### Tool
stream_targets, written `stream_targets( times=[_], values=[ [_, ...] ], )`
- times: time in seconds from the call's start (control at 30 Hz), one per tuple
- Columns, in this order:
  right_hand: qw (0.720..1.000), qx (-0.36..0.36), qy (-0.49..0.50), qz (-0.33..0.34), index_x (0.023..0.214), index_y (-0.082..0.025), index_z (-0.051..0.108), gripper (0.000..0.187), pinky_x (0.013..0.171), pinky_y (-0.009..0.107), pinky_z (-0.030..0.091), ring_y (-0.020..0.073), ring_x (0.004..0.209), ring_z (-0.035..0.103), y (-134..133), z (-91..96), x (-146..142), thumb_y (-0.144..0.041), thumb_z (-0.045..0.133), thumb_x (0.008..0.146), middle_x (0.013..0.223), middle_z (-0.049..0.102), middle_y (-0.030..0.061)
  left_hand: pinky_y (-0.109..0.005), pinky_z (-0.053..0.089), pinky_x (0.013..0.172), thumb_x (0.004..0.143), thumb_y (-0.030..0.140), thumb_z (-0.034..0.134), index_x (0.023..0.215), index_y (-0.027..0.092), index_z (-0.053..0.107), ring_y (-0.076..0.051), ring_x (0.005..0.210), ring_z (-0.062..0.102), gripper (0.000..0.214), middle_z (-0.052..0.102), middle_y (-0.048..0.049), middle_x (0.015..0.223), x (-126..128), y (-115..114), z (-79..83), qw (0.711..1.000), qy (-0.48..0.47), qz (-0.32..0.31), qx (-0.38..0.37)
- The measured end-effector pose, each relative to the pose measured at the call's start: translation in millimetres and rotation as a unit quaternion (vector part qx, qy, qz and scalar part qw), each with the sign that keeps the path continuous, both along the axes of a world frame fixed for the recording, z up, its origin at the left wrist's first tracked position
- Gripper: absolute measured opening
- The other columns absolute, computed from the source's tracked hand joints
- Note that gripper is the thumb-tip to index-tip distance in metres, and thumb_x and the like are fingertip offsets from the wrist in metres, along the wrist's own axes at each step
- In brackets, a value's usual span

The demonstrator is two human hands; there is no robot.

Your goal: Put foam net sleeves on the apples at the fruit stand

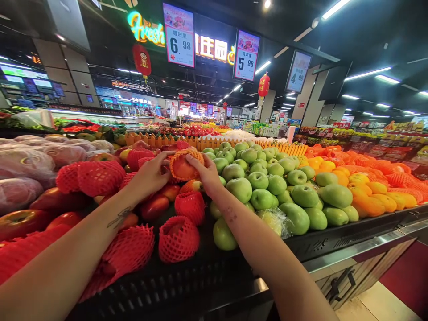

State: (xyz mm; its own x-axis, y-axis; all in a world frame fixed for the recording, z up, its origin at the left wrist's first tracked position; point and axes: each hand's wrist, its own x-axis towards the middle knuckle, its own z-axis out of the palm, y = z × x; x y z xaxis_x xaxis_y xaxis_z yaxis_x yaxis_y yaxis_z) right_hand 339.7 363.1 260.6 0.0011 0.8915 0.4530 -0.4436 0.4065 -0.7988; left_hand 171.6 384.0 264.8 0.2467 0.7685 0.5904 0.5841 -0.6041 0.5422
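A red apple [183, 168] in an orange foam net [173, 161] is held up between my two hands, above the heap of red apples. My left hand [154, 170] is closed at its left side, with the fingertips partly hidden behind the net. On the other side my right hand [207, 173] grips it, the thumb pressed over the front near the top. Below lie apples in red foam nets [179, 239] and bare red apples [155, 207]. Green apples [249, 178] are piled just beyond my right wrist.
Plastic-wrapped fruit [25, 162] lies at the left. Green mangoes [296, 217], oranges [363, 189] and orange-netted fruit [384, 171] fill the right. A low yellow fence [154, 141] runs behind, and the black display edge [200, 281] is in front. Price screens [179, 35] hang overhead.
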Motion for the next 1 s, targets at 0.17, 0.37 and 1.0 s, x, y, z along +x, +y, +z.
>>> stream_targets(
  times=[0.17, 0.37, 1.0],
  values=[
    [0.999, 0.029, -0.025, -0.008, 0.094, -0.022, 0.068, 0.039, 0.099, 0.036, 0.053, 0.0143, 0.086, 0.061, -1, -1.5, 1, -0.041, 0.084, 0.064, 0.092, 0.068, -0.0045, -0.048, 0.045, 0.110, 0.066, 0.029, 0.065, 0.132, 0.017, 0.052, -0.033, 0.126, 0.058, 0.069, 0.059, -0.0143, 0.139, 5, -4, -1.2, 0.996, 0.041, -0.061, 0.053],
    [0.998, 0.052, -0.040, 0.001, 0.103, -0.024, 0.067, 0.044, 0.104, 0.039, 0.051, 0.0172, 0.097, 0.063, -3, -0.9, 2, -0.038, 0.085, 0.065, 0.103, 0.069, -0.0037, -0.049, 0.041, 0.113, 0.059, 0.038, 0.081, 0.127, 0.023, 0.054, -0.035, 0.132, 0.052, 0.074, 0.057, -0.0114, 0.139, 9, -12, 2.8, 0.992, 0.002, -0.037, 0.116],
    [0.930, 0.043, -0.148, -0.333, 0.102, -0.018, 0.063, 0.063, 0.092, 0.037, 0.055, 0.0207, 0.093, 0.066, 10, 1.2, 20, -0.053, 0.087, 0.054, 0.101, 0.070, 0.0049, -0.048, 0.037, 0.117, 0.078, 0.027, 0.065, 0.137, 0.016, 0.055, -0.037, 0.141, 0.044, 0.061, 0.045, -0.0165, 0.154, 1, 13, -20.6, 0.940, 0.330, 0.060, 0.066]
  ],
)
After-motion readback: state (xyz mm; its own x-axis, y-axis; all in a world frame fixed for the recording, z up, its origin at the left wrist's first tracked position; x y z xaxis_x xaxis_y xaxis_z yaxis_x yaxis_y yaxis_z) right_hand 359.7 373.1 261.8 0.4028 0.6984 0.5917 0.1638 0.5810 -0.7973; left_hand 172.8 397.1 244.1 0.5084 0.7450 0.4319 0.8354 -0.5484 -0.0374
